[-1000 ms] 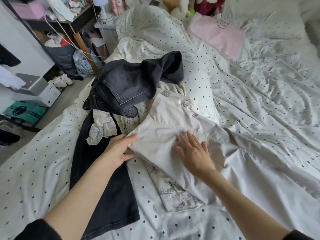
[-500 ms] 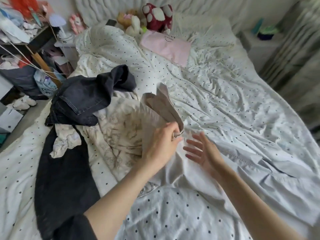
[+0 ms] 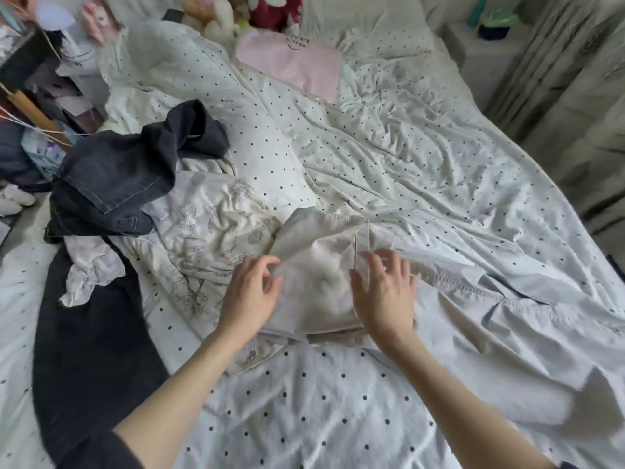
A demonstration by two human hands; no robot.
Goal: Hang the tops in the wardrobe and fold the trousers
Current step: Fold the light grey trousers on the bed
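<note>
Left hand [image 3: 248,292] pinching left edge of folded cream cotton trousers [image 3: 318,272]; right hand [image 3: 384,292] with fingers spread and relaxed, resting on right side of same. Trousers flat on white polka-dot duvet [image 3: 422,164], mid-bed. Crumpled dark grey denim jeans [image 3: 128,177] and cream printed top [image 3: 206,225] heaped just left.

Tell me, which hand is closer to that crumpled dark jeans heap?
Left. The left hand lies nearer the dark jeans, below and to their right; the right hand is farther right.

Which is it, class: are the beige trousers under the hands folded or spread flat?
Folded: the beige trousers lie doubled into a compact bundle between both hands.
</note>
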